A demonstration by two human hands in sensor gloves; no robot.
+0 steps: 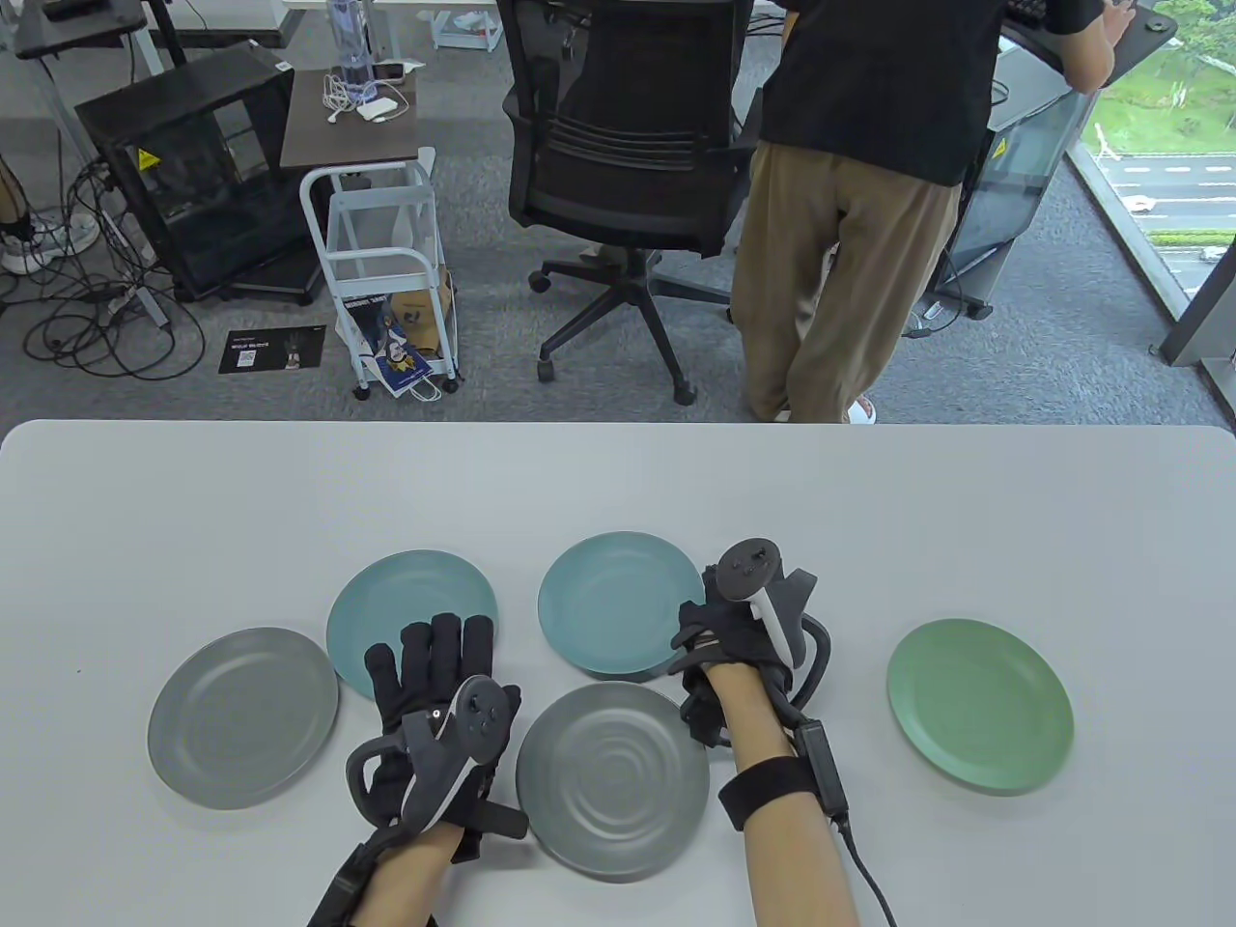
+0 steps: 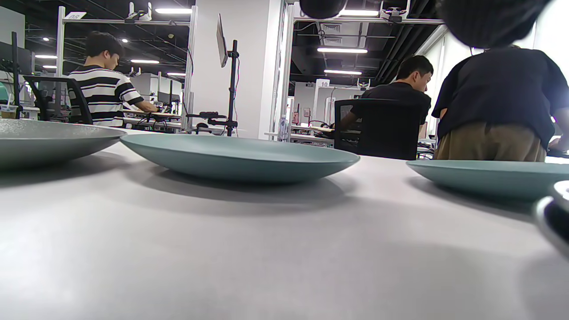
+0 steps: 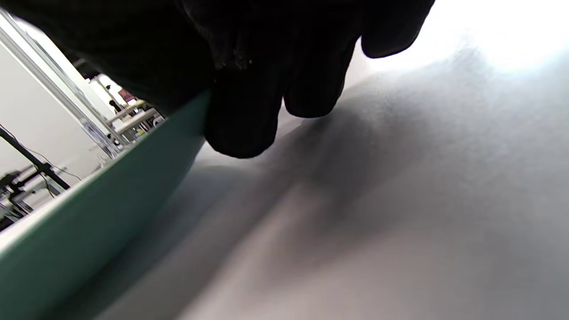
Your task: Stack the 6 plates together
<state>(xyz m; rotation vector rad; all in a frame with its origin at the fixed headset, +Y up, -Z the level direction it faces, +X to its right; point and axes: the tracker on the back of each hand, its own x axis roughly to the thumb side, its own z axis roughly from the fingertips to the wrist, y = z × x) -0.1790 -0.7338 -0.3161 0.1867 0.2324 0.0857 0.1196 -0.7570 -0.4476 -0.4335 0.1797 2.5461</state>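
Observation:
Several plates lie apart on the white table (image 1: 618, 483): a grey one (image 1: 241, 715) at the left, a teal one (image 1: 406, 603) behind it, a teal one (image 1: 613, 599) in the middle, a grey one (image 1: 613, 777) in front and a green one (image 1: 980, 705) at the right. My left hand (image 1: 439, 666) lies flat with fingers stretched, over the near edge of the left teal plate. My right hand (image 1: 715, 628) grips the right rim of the middle teal plate; its fingers (image 3: 242, 120) curl over that rim (image 3: 89, 222) in the right wrist view.
The left wrist view shows the grey plate (image 2: 44, 142) and both teal plates (image 2: 240, 158) (image 2: 489, 175) low across the table. An office chair (image 1: 618, 145) and a standing person (image 1: 850, 212) are beyond the far table edge.

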